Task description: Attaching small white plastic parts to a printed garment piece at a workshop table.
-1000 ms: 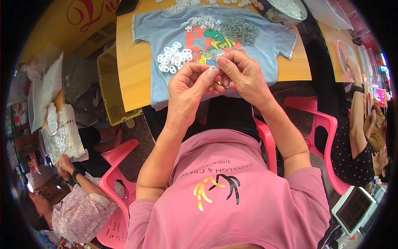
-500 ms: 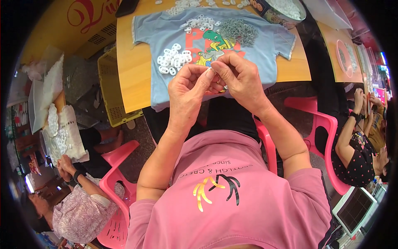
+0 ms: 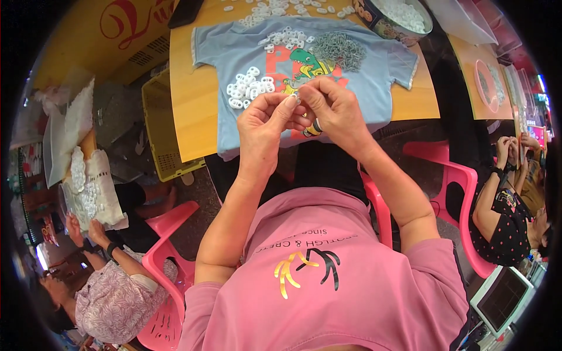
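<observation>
Above the near part of a blue T-shirt [image 3: 374, 76] my two hands meet at the fingertips. My left hand [image 3: 262, 126] is closed, thumb and forefinger pinching a small white plastic piece [image 3: 296, 97]. Touching it from the other side, my right hand [image 3: 341, 117] is closed in a pinch too; whatever lies between its fingertips is too small to make out. Just beyond my left hand is a pile of white oval plastic pieces with two holes [image 3: 253, 88]. Farther off lie smaller white pieces [image 3: 287, 40] and a heap of small grey parts [image 3: 339, 51].
The shirt is spread on a wooden table [image 3: 190, 117], with a round tin [image 3: 417, 36] of white pieces at the far right. A yellow crate [image 3: 153, 126] stands left of it. Pink chairs [image 3: 175, 231] and people at work [image 3: 120, 298] flank me on both sides.
My hands stay together, their fingertips shifting slightly around the small white piece. The view has moved a little. At the left, the other person's hands have come apart.
</observation>
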`<control>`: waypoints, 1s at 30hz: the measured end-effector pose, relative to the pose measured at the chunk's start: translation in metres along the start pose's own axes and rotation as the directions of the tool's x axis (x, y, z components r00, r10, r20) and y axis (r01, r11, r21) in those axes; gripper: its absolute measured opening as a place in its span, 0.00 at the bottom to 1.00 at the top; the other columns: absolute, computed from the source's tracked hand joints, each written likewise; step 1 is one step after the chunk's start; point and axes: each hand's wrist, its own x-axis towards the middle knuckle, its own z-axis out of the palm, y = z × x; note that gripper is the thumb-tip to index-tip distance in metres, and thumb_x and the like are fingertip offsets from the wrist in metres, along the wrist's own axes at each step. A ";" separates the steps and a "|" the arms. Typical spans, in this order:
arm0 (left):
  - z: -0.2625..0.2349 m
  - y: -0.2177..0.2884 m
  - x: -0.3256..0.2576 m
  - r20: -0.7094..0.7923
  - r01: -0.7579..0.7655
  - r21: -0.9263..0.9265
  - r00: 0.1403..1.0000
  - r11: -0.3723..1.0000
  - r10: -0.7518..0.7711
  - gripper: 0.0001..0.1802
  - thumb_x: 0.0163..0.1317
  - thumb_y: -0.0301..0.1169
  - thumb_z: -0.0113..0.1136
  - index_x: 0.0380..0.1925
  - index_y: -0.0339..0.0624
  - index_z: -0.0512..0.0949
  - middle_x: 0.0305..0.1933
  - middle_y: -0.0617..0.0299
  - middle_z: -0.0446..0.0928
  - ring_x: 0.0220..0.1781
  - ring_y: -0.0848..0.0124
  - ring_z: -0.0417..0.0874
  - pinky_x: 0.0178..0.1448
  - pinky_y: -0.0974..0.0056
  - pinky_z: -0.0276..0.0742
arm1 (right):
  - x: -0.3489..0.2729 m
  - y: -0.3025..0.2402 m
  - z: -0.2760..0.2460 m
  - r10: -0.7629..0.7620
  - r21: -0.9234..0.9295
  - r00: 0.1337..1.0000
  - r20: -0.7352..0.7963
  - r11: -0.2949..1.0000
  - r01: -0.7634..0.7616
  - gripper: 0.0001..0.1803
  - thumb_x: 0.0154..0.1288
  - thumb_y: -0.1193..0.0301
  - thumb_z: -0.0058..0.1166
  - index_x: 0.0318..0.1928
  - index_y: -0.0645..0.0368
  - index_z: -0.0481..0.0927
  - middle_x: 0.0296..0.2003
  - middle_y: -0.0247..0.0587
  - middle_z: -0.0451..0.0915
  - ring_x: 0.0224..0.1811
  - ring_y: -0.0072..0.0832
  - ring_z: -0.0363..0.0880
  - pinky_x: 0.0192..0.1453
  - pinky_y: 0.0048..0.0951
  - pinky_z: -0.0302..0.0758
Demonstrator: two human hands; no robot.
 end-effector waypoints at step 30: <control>-0.017 0.002 -0.021 -0.012 0.013 0.074 1.000 0.997 -0.012 0.08 0.68 0.28 0.58 0.39 0.33 0.75 0.33 0.54 0.82 0.30 0.72 0.84 0.36 0.69 0.81 | -0.005 0.000 0.014 -0.011 -0.048 0.987 0.158 0.999 0.019 0.07 0.71 0.73 0.54 0.36 0.65 0.75 0.26 0.32 0.75 0.26 0.16 0.72 0.29 0.23 0.71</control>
